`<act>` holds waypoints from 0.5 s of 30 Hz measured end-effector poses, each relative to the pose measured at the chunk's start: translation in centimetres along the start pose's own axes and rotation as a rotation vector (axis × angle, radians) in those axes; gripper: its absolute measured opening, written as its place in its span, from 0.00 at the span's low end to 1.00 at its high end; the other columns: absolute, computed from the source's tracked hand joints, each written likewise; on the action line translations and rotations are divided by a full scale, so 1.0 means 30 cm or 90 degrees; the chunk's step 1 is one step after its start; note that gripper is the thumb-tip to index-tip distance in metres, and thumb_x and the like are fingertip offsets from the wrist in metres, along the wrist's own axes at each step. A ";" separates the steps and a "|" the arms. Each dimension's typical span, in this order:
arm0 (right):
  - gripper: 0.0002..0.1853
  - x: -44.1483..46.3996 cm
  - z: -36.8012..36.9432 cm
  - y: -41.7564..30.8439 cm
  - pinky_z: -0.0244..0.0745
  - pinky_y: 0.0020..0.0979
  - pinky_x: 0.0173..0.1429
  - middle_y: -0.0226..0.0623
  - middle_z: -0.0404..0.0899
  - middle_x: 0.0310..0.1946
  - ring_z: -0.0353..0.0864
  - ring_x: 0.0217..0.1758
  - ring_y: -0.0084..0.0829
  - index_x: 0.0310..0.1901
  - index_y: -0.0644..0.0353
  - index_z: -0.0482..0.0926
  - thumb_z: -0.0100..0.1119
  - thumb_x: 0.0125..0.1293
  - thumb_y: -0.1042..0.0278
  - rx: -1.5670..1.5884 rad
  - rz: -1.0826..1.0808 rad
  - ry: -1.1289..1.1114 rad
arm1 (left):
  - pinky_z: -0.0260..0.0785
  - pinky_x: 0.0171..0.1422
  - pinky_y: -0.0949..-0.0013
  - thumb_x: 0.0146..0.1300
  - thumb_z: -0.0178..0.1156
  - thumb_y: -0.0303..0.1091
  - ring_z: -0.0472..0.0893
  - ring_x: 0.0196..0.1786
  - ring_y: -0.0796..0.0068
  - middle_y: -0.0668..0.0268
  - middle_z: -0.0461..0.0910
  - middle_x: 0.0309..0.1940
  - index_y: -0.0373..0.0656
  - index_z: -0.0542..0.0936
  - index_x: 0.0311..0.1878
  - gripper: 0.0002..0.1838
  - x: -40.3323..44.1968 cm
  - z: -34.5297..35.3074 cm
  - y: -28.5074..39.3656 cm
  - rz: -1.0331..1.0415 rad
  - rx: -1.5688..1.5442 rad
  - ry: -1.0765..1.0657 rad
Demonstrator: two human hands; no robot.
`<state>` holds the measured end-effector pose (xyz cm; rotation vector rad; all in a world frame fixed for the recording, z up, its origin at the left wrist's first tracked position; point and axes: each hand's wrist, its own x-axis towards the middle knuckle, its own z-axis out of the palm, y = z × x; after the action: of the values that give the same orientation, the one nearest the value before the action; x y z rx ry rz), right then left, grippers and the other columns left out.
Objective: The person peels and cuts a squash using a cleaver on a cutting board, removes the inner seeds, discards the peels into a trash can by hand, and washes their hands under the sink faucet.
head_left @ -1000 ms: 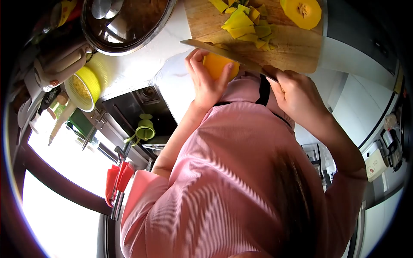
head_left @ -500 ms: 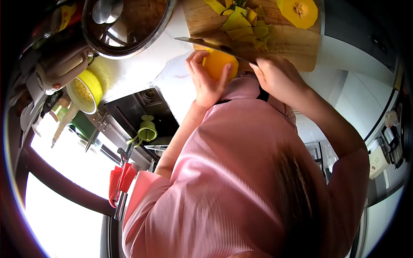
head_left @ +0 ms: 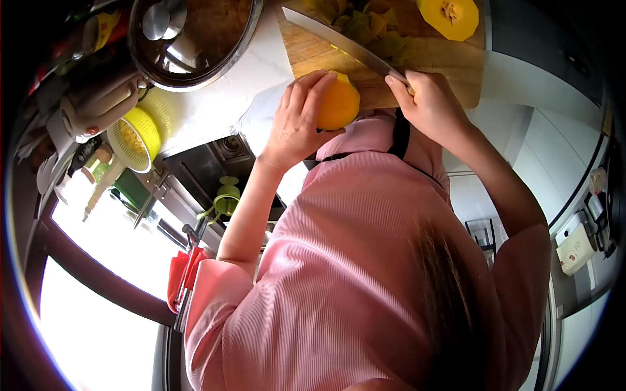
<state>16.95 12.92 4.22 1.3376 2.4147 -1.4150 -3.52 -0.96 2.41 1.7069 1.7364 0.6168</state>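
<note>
My left hand (head_left: 301,117) is closed around the left side of a peeled orange-yellow pumpkin piece (head_left: 340,103) at the near edge of the wooden cutting board (head_left: 450,75). In my right hand (head_left: 427,101) is the handle of a kitchen knife (head_left: 355,51). Its long blade points up and left over the board, apart from the piece I hold. Behind the blade lies a shaded pile of pumpkin peel (head_left: 368,29). A cut pumpkin half (head_left: 450,16) rests at the board's far right, its seed hollow facing up.
Left of the board stands a pan with a glass lid (head_left: 195,45). A yellow colander (head_left: 135,139) with small pale pieces sits farther left. Below it are a dark sink (head_left: 208,169), a green cup (head_left: 226,201) and a red cloth (head_left: 184,277) by the tap.
The knife has lifted off the pumpkin piece and swung up and away over the peel. My left hand has shifted its hold, now with its back turned up.
</note>
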 end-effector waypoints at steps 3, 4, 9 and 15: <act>0.18 -0.042 -0.033 -0.030 0.71 0.43 0.26 0.50 0.74 0.16 0.75 0.19 0.50 0.25 0.65 0.76 0.56 0.70 0.62 -0.027 0.016 -0.022 | 0.63 0.66 0.52 0.36 0.81 0.38 0.70 0.59 0.49 0.53 0.69 0.60 0.38 0.65 0.66 0.51 -0.008 0.048 -0.011 -0.006 0.021 0.066; 0.16 -0.058 -0.036 -0.033 0.71 0.43 0.27 0.49 0.74 0.17 0.76 0.20 0.50 0.26 0.65 0.76 0.56 0.70 0.63 -0.037 -0.012 -0.009 | 0.63 0.65 0.52 0.36 0.81 0.39 0.70 0.59 0.48 0.53 0.68 0.60 0.38 0.65 0.66 0.52 -0.014 0.078 0.002 -0.022 0.028 0.117; 0.10 -0.140 -0.031 -0.021 0.74 0.41 0.29 0.47 0.78 0.23 0.79 0.24 0.48 0.31 0.66 0.78 0.59 0.67 0.69 -0.076 -0.096 0.021 | 0.63 0.63 0.52 0.37 0.81 0.52 0.67 0.59 0.49 0.51 0.68 0.57 0.34 0.64 0.64 0.54 -0.046 0.144 0.048 -0.095 -0.009 0.253; 0.08 -0.193 -0.062 -0.056 0.77 0.40 0.34 0.46 0.79 0.28 0.80 0.29 0.48 0.44 0.63 0.80 0.58 0.64 0.73 -0.128 -0.098 -0.004 | 0.63 0.60 0.54 0.51 0.76 0.48 0.66 0.56 0.48 0.46 0.64 0.56 0.30 0.62 0.62 0.45 -0.058 0.184 0.027 -0.135 -0.042 0.289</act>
<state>20.11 10.13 8.92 1.1246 2.6225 -1.1619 0.92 -3.15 -0.71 1.3826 2.1442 1.0076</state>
